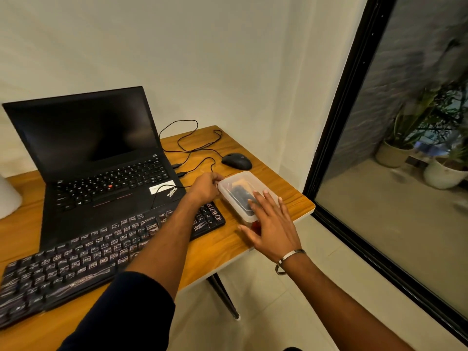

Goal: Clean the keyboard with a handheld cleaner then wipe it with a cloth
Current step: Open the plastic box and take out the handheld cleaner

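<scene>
Risk first: box near the desk edge at 4 o'clock of the laptop, so a hard tug on the lid likely to tip or slide it off toward the floor. Cable looped just behind at 11 o'clock of the box, liable to snag on a lifted wrist and drag the mouse. Dark item inside, probably the cleaner, blurred through the plastic; no cloth made out for certain. Left hand at the box's 10 o'clock corner, fingers curled on the rim, gripping. Right hand at 5 o'clock, fingers straight and spread, resting flat on the lid, not clasping. Keyboard untouched, lying at 8 o'clock of the box under the left forearm, well apart from both sets of fingers.
</scene>
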